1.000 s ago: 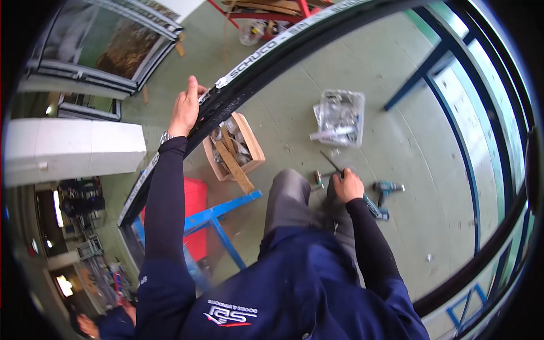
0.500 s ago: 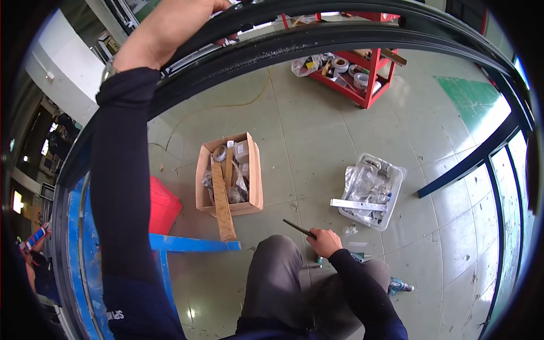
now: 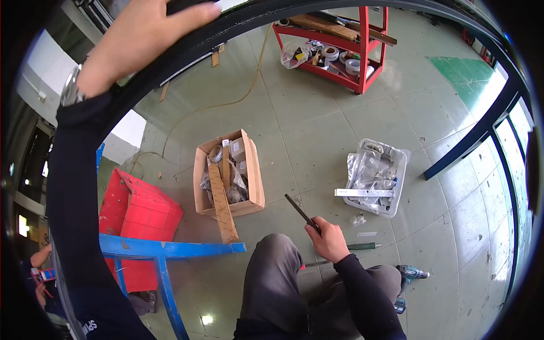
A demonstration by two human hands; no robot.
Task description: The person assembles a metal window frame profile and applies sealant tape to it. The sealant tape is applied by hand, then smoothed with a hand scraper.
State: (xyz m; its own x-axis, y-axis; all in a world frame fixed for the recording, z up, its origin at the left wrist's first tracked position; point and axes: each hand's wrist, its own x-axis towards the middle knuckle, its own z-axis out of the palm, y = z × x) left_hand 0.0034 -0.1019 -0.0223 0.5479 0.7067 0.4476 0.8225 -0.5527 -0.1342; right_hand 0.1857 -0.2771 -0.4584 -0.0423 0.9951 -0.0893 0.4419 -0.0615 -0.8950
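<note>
My left hand [image 3: 150, 34] rests on the dark frame [image 3: 238, 31] at the top left, thumb and fingers apart; some fingertips are hidden behind the frame. Closed around a thin dark bar [image 3: 299, 210], my right hand [image 3: 330, 241] is above my right knee. The bar points up and to the left. A cardboard box [image 3: 258, 181] holding tape and a long brown strip [image 3: 221, 204] stands on the floor. To the right sits a clear plastic bin [image 3: 401, 175] with plastic bags and a pale metal strip [image 3: 362, 192] across it.
A red cart [image 3: 371, 56] with tape rolls stands ahead. At left are a red container [image 3: 144, 209] and a blue stand [image 3: 170, 249]. A teal power drill [image 3: 412, 273] and a green-handled tool [image 3: 362, 246] lie near my knee. Another person's arm [image 3: 41, 256] shows at far left.
The dark frame has shifted upward and left in view, and my left hand has moved left along it with its thumb spread. My right hand has turned the bar to a steeper angle.
</note>
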